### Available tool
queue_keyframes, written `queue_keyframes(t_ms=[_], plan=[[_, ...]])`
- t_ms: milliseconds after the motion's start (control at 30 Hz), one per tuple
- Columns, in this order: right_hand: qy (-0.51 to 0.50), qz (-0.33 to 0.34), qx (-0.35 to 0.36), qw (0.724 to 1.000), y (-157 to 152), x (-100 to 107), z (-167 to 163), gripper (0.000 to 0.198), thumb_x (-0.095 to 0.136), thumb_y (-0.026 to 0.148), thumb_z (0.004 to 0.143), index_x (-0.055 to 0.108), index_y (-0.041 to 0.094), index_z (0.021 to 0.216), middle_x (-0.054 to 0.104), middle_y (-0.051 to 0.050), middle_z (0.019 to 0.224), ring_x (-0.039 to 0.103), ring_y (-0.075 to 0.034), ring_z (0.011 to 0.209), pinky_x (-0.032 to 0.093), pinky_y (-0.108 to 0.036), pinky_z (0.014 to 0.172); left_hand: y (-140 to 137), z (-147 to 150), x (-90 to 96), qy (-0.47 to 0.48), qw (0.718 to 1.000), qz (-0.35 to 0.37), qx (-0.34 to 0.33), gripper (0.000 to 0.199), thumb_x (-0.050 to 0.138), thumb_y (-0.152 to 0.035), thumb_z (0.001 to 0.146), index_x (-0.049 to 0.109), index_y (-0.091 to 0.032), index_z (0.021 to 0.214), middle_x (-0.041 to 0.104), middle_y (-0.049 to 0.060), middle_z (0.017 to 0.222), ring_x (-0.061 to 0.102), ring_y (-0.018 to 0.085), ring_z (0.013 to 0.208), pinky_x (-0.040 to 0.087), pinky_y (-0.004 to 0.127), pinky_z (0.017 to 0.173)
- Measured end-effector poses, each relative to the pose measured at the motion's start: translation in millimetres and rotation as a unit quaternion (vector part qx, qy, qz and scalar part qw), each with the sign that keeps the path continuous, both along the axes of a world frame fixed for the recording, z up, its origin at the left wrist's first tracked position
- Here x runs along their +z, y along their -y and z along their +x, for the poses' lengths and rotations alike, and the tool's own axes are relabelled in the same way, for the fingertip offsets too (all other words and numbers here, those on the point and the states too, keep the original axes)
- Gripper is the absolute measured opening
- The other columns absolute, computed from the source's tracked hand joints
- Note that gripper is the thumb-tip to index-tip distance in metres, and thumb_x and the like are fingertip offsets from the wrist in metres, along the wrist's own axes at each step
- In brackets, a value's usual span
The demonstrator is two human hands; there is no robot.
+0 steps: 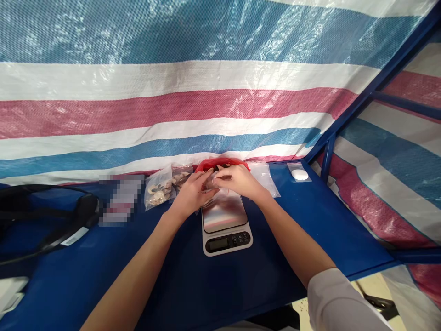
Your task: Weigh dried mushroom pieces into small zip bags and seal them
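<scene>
Above the back of the kitchen scale [225, 243], my left hand [193, 195] and my right hand [239, 181] meet at a clear plastic bag [215, 180]. The fingers of my right hand are pinched on its edge, and those of my left hand are curled against its other side. What the bag contains is mostly covered by my fingers. Just behind, a red plastic bag [222, 162] lies open with brownish dried pieces in it. The scale has a shiny top plate, and its display looks blank.
Left of the scale lie a filled clear bag [159, 189] of pale dried pieces and another filled bag [181, 175]. Flat clear bags [270, 181] lie to the right, with a white oval object [299, 174] farther off. Black straps [82, 209] cover the table's left side.
</scene>
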State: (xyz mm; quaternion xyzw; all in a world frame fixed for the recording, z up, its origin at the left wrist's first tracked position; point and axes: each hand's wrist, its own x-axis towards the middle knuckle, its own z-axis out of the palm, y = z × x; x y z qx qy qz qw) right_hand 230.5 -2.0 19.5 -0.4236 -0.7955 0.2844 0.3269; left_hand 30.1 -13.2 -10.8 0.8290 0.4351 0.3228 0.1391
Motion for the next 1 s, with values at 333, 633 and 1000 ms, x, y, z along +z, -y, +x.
queue_keyframes(t_ms=[333, 633, 1000], plan=[[-0.219, -0.135, 0.062, 0.964, -9, -4, 27, 0.026, 0.080, 0.042, 0.078, 0.078, 0.018, 0.088, 0.076, -0.004, 0.084, 0.068, -0.016, 0.070, 0.055, -0.028, 0.065, -2, -28, 32.2, -0.059, 0.990, -0.126, 0.015, 0.038, 0.069, -0.059, 0.080, 0.072, -0.021, 0.090, 0.066, 0.003, 0.075, 0.058, 0.020, 0.067, 0.043, 0.029, 0.061], [-0.318, -0.198, 0.045, 0.926, -24, -27, 27, 0.031, 0.087, 0.042, 0.070, 0.078, 0.018, 0.089, 0.076, -0.003, 0.086, 0.071, -0.016, 0.076, 0.062, -0.030, 0.076, -10, -45, 22.8, 0.108, 0.969, -0.218, 0.049, 0.053, 0.076, -0.065, 0.070, 0.067, -0.019, 0.097, 0.063, -0.001, 0.072, 0.058, 0.015, 0.062, 0.045, 0.024, 0.057], [-0.373, -0.192, -0.064, 0.906, -44, -20, 23, 0.040, 0.083, 0.047, 0.070, 0.077, 0.022, 0.101, 0.078, -0.004, 0.091, 0.073, -0.021, 0.085, 0.063, -0.031, 0.068, -22, -16, 55.3, 0.024, 0.982, -0.151, 0.107, 0.050, 0.074, -0.061, 0.071, 0.070, -0.023, 0.102, 0.073, 0.002, 0.089, 0.065, 0.022, 0.078, 0.050, 0.029, 0.070]])
